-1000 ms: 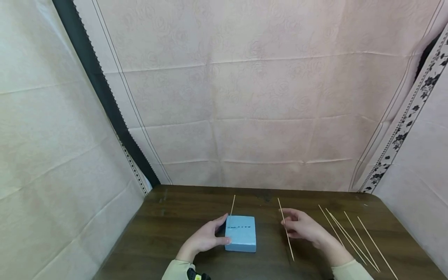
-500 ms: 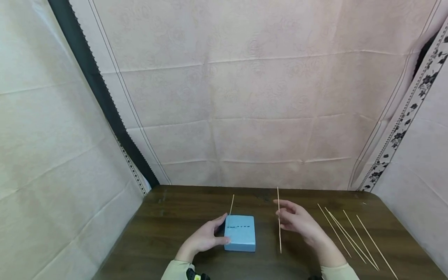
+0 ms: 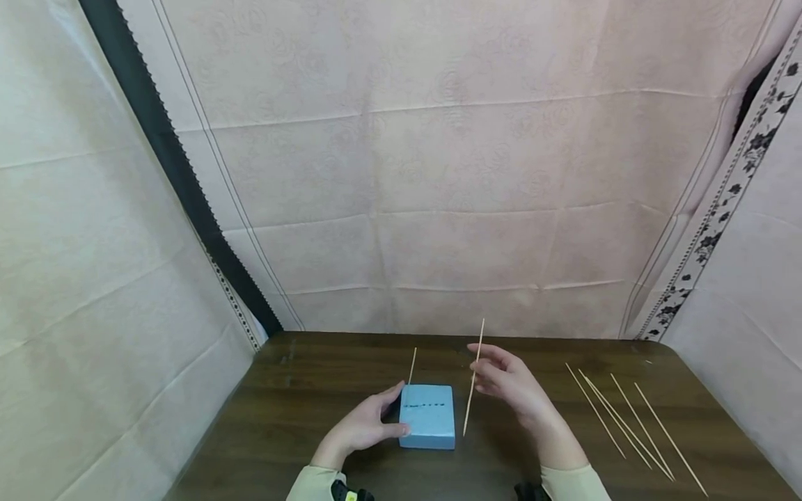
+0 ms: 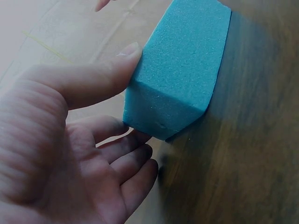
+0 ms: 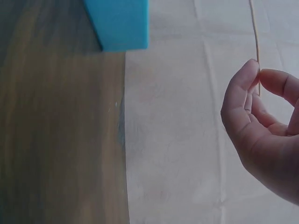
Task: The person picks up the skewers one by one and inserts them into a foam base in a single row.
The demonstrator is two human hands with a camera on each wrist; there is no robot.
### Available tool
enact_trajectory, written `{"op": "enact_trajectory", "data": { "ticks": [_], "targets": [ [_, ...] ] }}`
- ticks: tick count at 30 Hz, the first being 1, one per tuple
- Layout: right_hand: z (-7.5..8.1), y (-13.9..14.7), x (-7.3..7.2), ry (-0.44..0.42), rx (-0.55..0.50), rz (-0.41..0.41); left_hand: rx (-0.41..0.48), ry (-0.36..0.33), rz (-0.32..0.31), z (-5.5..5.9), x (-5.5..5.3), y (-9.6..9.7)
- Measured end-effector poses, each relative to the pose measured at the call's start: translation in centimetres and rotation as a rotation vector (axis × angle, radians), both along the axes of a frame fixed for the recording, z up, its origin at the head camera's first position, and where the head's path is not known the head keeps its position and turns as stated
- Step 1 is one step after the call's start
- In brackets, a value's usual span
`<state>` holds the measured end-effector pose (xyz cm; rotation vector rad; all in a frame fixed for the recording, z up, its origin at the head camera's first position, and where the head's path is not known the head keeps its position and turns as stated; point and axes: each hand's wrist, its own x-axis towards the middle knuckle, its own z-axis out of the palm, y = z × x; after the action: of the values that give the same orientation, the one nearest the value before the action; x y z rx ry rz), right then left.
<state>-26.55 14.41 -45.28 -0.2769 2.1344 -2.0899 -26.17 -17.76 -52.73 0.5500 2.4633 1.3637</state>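
Observation:
My left hand (image 3: 363, 424) grips the left side of a light blue foam block (image 3: 427, 417) on the table. A row of small dark marks crosses the block's top. In the left wrist view the thumb (image 4: 103, 77) presses one face of the block (image 4: 180, 56), with fingers at its lower edge. A thin wooden skewer (image 3: 413, 365) stands up at the block's far left corner; its lower end is hidden. My right hand (image 3: 510, 383), right of the block, pinches another skewer (image 3: 474, 376) between thumb and fingertips. The right wrist view shows this skewer (image 5: 255, 32) rising from the fingertips.
Several loose skewers (image 3: 626, 424) lie on the right part of the dark wooden table (image 3: 301, 396). A pale cloth (image 3: 464, 209) hangs behind the far edge, with more cloth (image 3: 113, 292) on the left and on the right.
My right hand has moved left toward the block, bringing its skewer along. That skewer's top has tipped from leaning left to leaning right. My left hand keeps its hold on the block.

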Motion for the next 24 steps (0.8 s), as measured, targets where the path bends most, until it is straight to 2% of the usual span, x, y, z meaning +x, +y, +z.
{"op": "enact_trajectory", "data": {
  "ticks": [7,16,24],
  "targets": [
    [0.1,-2.4,0.0,0.034,-0.024,-0.021,-0.006,0.0,0.006,0.1,0.0,0.1],
    [-1.1,-5.3,0.4,0.058,0.007,-0.079,-0.025,0.005,0.017,-0.1,0.0,0.0],
    [-1.3,-6.9,0.8,0.147,0.045,-0.118,-0.018,0.009,0.007,-0.1,-0.2,0.1]
  ]
}}
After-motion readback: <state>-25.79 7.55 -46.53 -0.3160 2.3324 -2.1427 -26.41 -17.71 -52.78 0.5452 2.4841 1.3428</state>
